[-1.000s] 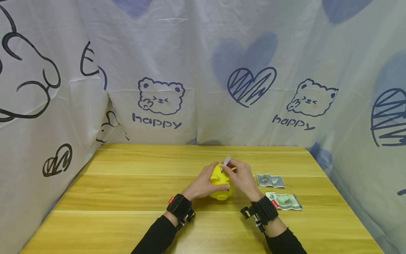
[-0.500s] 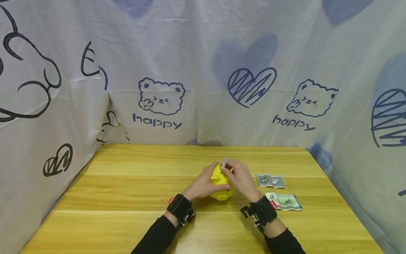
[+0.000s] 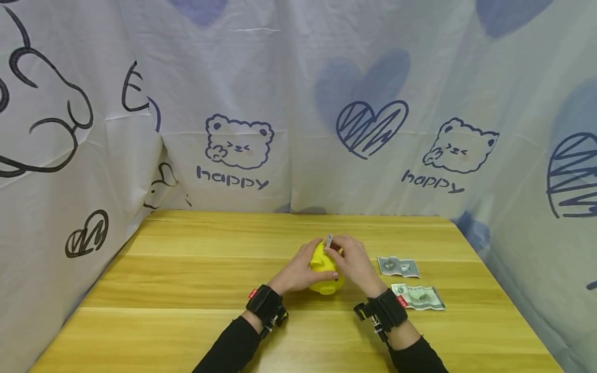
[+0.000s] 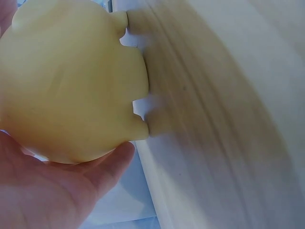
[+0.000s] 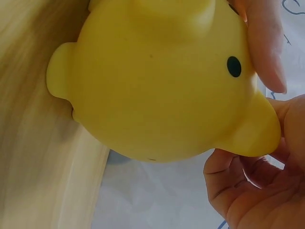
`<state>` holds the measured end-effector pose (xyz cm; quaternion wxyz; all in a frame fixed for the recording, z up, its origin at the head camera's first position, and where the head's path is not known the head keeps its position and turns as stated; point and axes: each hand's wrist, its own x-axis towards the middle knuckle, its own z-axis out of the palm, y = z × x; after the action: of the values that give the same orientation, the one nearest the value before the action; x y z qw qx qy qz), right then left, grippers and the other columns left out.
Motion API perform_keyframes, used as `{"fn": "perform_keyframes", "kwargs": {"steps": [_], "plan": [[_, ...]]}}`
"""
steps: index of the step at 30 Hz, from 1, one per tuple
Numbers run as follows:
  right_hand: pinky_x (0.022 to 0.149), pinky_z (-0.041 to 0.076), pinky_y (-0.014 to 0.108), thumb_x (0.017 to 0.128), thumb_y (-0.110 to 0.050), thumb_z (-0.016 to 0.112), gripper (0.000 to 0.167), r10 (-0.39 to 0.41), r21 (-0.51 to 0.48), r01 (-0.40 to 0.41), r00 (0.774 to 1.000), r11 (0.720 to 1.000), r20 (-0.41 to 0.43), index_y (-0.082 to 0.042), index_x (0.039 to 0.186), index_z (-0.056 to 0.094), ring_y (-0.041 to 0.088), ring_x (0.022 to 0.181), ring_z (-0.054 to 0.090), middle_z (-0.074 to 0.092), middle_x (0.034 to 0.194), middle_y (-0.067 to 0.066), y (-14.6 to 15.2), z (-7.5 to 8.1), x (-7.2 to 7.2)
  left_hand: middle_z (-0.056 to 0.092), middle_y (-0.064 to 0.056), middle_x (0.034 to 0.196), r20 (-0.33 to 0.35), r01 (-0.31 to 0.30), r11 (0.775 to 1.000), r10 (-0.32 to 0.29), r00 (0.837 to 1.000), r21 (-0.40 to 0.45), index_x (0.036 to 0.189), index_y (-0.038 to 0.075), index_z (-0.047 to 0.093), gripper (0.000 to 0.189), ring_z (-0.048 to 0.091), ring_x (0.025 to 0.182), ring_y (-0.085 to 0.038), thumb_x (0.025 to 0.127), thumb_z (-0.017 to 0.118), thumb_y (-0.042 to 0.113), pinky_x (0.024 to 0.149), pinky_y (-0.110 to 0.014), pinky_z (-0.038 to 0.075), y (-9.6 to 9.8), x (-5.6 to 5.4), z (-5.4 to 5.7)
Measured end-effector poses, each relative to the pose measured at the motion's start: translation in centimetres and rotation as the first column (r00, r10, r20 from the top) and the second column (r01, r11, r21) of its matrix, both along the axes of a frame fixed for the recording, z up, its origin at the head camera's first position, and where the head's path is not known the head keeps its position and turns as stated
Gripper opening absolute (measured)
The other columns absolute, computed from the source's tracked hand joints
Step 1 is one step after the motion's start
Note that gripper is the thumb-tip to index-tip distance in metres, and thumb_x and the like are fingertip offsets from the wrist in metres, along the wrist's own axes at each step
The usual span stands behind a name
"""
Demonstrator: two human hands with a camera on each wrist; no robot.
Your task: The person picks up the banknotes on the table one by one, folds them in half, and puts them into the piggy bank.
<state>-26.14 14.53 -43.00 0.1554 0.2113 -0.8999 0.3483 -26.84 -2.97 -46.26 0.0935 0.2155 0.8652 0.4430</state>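
Note:
A round yellow piggy bank [image 3: 321, 265] stands upright on the wooden table, its stubby feet down on the wood in the left wrist view. My left hand [image 3: 297, 270] grips it from the left, thumb across its near side and fingers around the far side. At its top, my right hand [image 3: 355, 263] pinches a small folded banknote [image 3: 329, 240], whose end sticks up between the fingertips. Black eye and ear of the piggy bank [image 5: 157, 95] show in the right wrist view, with right-hand fingers curled beside the ear. The banknote's lower part is hidden.
Two creased banknotes lie flat to the right: a grey one [image 3: 398, 267] farther back, and a greenish one [image 3: 418, 297] close to the right wrist. A white printed curtain [image 3: 298, 155] encloses the wooden table [image 3: 196, 280] at the back and sides.
The folded banknote has sunk lower at the top of the piggy bank, so less of it stands up. My right fingers have shifted slightly left with it; the left hand keeps its hold.

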Motion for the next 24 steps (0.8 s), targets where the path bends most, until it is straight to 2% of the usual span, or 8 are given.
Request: {"fn": "perform_keyframes", "kwargs": {"steps": [2, 6, 15, 17, 20, 24], "plan": [[0.061, 0.045, 0.022, 0.094, -0.013, 0.066, 0.005, -0.002, 0.003, 0.002, 1.0, 1.0, 0.011, -0.011, 0.093, 0.071, 0.011, 0.073, 0.053, 0.065, 0.09, 0.004, -0.04, -0.02, 0.06, 0.026, -0.014, 0.159, 0.0, -0.002, 1.0, 0.002, 1.0, -0.008, 0.158, 0.022, 0.018, 0.102, 0.036, 0.14, -0.033, 0.08, 0.071, 0.061, 0.109, -0.058, 0.036, -0.04, 0.06, 0.02], [0.063, 0.045, 0.022, 0.094, -0.014, 0.067, 0.006, 0.0, -0.002, 0.0, 1.0, 1.0, 0.025, -0.01, 0.094, 0.071, 0.011, 0.074, 0.053, 0.064, 0.091, 0.005, -0.08, -0.03, 0.1, 0.023, -0.014, 0.161, 0.006, -0.001, 1.0, 0.001, 1.0, -0.005, 0.158, 0.021, 0.017, 0.102, 0.031, 0.144, -0.035, 0.081, 0.071, 0.06, 0.11, -0.061, 0.032, -0.09, 0.12, 0.05], [0.066, 0.047, 0.023, 0.093, -0.016, 0.068, 0.01, 0.009, -0.029, -0.009, 1.0, 1.0, 0.019, -0.009, 0.099, 0.072, 0.012, 0.078, 0.056, 0.065, 0.091, 0.004, 0.0, -0.17, 0.1, 0.024, -0.013, 0.16, 0.004, -0.001, 1.0, 0.001, 1.0, -0.004, 0.158, 0.023, 0.017, 0.101, 0.034, 0.142, -0.034, 0.081, 0.071, 0.061, 0.109, -0.061, 0.034, -0.2, 0.12, -0.03], [0.066, 0.047, 0.023, 0.093, -0.017, 0.068, 0.013, -0.001, -0.035, 0.001, 1.0, 0.999, 0.02, -0.009, 0.101, 0.073, 0.012, 0.079, 0.057, 0.066, 0.092, 0.004, 0.02, -0.18, 0.1, 0.027, -0.013, 0.158, 0.006, -0.002, 1.0, 0.002, 1.0, 0.002, 0.157, 0.024, 0.018, 0.1, 0.039, 0.138, -0.032, 0.081, 0.071, 0.061, 0.108, -0.058, 0.038, -0.21, 0.12, -0.05], [0.067, 0.05, 0.023, 0.094, -0.018, 0.068, 0.019, -0.017, -0.061, 0.017, 1.0, 0.998, 0.006, -0.008, 0.109, 0.072, 0.014, 0.083, 0.061, 0.069, 0.097, 0.005, 0.1, -0.16, 0.04, 0.033, -0.013, 0.153, 0.003, 0.002, 1.0, -0.002, 1.0, 0.013, 0.157, 0.026, 0.019, 0.099, 0.049, 0.123, -0.026, 0.08, 0.072, 0.059, 0.1, -0.049, 0.046, -0.14, 0.02, -0.09], [0.07, 0.055, 0.025, 0.093, -0.017, 0.068, 0.029, -0.008, -0.118, 0.003, 0.999, 0.993, -0.041, -0.007, 0.12, 0.069, 0.018, 0.092, 0.066, 0.071, 0.109, 0.008, 0.28, -0.15, -0.09, 0.037, -0.012, 0.148, 0.003, 0.002, 1.0, -0.002, 1.0, 0.017, 0.156, 0.027, 0.02, 0.098, 0.052, 0.107, -0.019, 0.08, 0.072, 0.059, 0.091, -0.039, 0.049, -0.04, -0.06, -0.07]]}}
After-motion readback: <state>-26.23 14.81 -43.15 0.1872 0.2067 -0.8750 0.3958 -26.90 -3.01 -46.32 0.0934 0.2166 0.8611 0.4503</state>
